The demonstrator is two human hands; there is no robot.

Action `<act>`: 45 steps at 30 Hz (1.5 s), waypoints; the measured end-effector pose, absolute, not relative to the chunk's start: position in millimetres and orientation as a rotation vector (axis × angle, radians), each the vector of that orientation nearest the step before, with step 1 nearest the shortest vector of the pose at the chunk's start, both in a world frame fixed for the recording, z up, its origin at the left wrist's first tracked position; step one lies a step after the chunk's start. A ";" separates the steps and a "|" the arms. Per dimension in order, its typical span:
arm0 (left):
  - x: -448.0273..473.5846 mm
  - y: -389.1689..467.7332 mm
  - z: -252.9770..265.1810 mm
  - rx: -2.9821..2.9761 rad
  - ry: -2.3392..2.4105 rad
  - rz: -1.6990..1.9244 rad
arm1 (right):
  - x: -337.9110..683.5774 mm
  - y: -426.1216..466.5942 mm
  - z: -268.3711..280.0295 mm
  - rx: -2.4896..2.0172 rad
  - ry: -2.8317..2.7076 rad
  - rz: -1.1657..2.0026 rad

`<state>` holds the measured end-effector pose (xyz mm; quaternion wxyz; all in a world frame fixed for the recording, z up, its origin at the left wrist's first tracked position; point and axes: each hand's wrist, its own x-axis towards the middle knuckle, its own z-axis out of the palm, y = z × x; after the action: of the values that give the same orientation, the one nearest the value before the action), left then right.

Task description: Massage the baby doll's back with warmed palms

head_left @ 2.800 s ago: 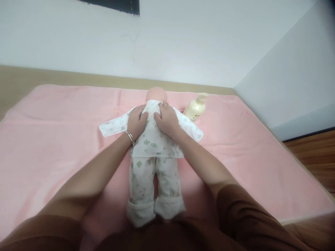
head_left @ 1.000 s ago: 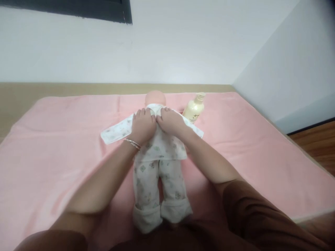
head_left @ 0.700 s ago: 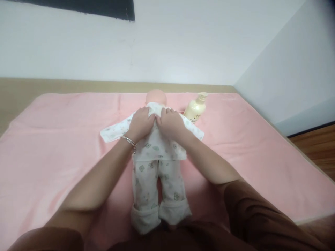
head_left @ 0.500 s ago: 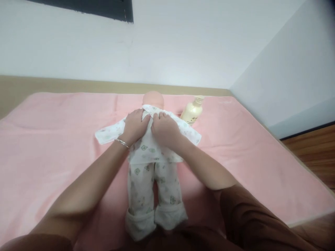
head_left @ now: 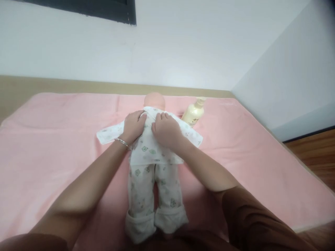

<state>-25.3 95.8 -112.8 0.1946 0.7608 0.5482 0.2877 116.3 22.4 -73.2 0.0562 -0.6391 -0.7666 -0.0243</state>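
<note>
Doll (head_left: 151, 157) lies on the pink blanket (head_left: 248, 157), head (head_left: 154, 100) near its far edge. Your left hand (head_left: 134, 126) and right hand (head_left: 166, 129) rest on its torso, slightly apart; whether clamped cannot be told. Pump bottle (head_left: 193, 114): toward far right corner.

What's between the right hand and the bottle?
In the head view, a white printed sleeve lies between the right hand and the bottle, slanting outward toward the viewer.
</note>
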 end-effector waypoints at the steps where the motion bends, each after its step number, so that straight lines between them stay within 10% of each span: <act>1: -25.5 95.7 -113.8 2.144 1.541 0.829 | 116.0 21.5 -72.4 -1.927 -2.347 -0.078; 8: -3.0 55.8 -105.6 2.443 1.645 0.724 | 139.0 56.9 -73.1 -1.950 -2.113 0.357; 20: -22.2 94.7 -116.1 2.207 1.469 0.866 | 111.6 20.2 -84.7 -1.861 -2.307 -0.208; 38: -24.2 89.4 -125.3 2.066 1.473 0.956 | 133.8 38.5 -59.4 -1.793 -2.125 0.366; 45: -25.4 88.1 -131.3 1.980 1.454 1.085 | 121.5 40.3 -81.4 -1.660 -1.983 0.114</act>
<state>-25.4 88.1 -131.3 0.2260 0.7183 0.5274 0.3934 121.5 40.3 -81.4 0.2728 -0.6170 -0.7369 0.0424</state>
